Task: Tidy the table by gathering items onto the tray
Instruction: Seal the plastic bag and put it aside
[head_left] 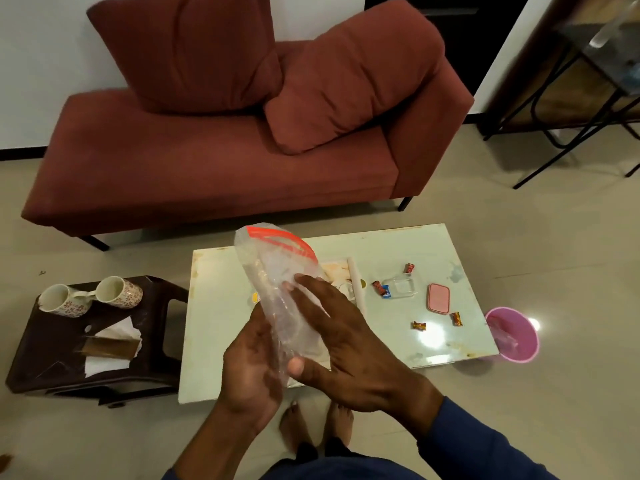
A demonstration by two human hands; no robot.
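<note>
Both hands meet over the near edge of the table (pixel 381 244), and I see a clear bag (pixel 277 282) with a red zip strip standing up between them. Left hand (pixel 249 372) cups the bag from behind with its fingers curled round the plastic; most of those fingers are hidden behind the bag. Right hand (pixel 349 344) lies flat against the front of the bag, fingers spread and straight, thumb pressed on its lower end. Whether the bag holds anything I cannot tell; the plastic only shows creases and glare.

At 9 o'clock from the hands a dark stool (pixel 162 351) carries two flowered mugs (pixel 90 297) lying on their sides, touching, with a torn paper wrapper (pixel 110 348) nearer me. At 12 o'clock, behind the bag, the tray (pixel 341 268) sits on the table, mostly covered by the bag and my right hand; only its far rim and right edge show. Something glassy in it is too hidden to name.

At 2 o'clock lie wrapped sweets (pixel 381 289), loose on the table, around a clear square dish (pixel 401 287). Just right of the dish is a pink box (pixel 438 298). At 3 o'clock, off the table's right corner, a pink bin (pixel 512 336) stands on the floor, partly cut by the table edge.
</note>
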